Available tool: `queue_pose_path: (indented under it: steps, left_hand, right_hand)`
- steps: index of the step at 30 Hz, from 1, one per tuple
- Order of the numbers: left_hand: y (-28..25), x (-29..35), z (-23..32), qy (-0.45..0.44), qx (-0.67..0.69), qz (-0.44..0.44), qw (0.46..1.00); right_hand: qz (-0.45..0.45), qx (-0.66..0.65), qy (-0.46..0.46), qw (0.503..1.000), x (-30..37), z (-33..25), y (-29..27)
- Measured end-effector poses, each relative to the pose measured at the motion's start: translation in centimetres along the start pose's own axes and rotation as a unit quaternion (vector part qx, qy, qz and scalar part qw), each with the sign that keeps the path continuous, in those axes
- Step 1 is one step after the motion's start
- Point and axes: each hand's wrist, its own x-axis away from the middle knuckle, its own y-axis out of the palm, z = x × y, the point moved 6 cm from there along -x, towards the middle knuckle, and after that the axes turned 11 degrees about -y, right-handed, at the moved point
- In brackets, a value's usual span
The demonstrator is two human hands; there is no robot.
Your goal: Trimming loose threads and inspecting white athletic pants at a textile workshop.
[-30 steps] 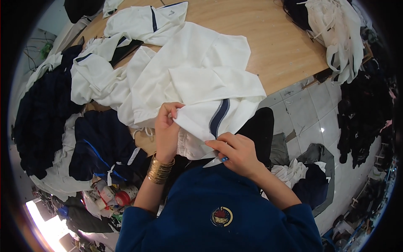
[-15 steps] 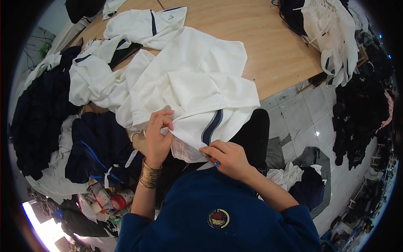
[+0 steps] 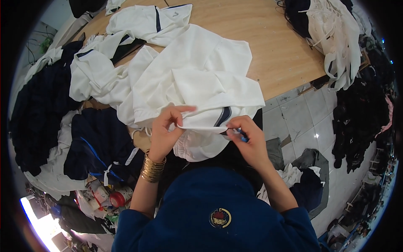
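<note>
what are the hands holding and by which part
White garment: left hand and right hand pinch one edge, the right near the navy stripe. Whether the right also holds something else is unclear.

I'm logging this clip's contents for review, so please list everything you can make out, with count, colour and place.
White fabric: count unclear, white with navy stripes, across table and between hands
Table: 1, light wood, top centre
Hanging garments: several, cream, table's right corner
Dark pile: uncounted, navy, far left
Blue-trimmed garment: 1 visible, navy, left
Round container: 1, red and white, lower left
Black clothes: uncounted, black, right
Floor tiles: many, pale grey, right
Bangles: several, gold, left wrist
Shirt: 1, blue, bottom centre
Left hand: 1, bare, centre
Right hand: 1, bare, right of centre
</note>
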Motion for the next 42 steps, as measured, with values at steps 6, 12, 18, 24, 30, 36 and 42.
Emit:
queue_pose_path:
  steps: [6, 12, 18, 24, 30, 36, 42]
  left_hand:
    - [1.4, -0.7, 0.4, -0.102, 0.101, -0.061, 0.988]
    - [2.0, -0.9, 0.4, -0.141, 0.096, -0.069, 0.983]
    - [2.5, -1.5, 0.8, -0.143, 0.109, -0.082, 0.980]
    - [2.3, -1.5, 1.0, -0.143, 0.113, -0.082, 0.980]
    - [2.0, -1.2, 1.3, -0.138, 0.102, -0.076, 0.982]
    - [1.7, -1.0, 1.3, -0.134, 0.097, -0.071, 0.984]
    - [1.4, -1.2, 1.6, -0.125, 0.078, -0.059, 0.987]
  right_hand:
    - [0.036, -0.162, 0.146, 0.975, -0.5, 0.7, -1.6]
    - [0.094, -0.212, 0.172, 0.957, -0.6, 1.4, -2.9]
    - [0.098, -0.212, 0.172, 0.957, -1.0, 0.8, -3.6]
    - [0.099, -0.201, 0.158, 0.962, -1.4, 0.7, -3.7]
    - [0.094, -0.203, 0.159, 0.962, -1.4, 0.6, -3.5]
    - [0.086, -0.183, 0.156, 0.967, -1.7, 0.2, -3.5]
    - [0.078, -0.171, 0.157, 0.970, -1.9, 0.2, -3.6]
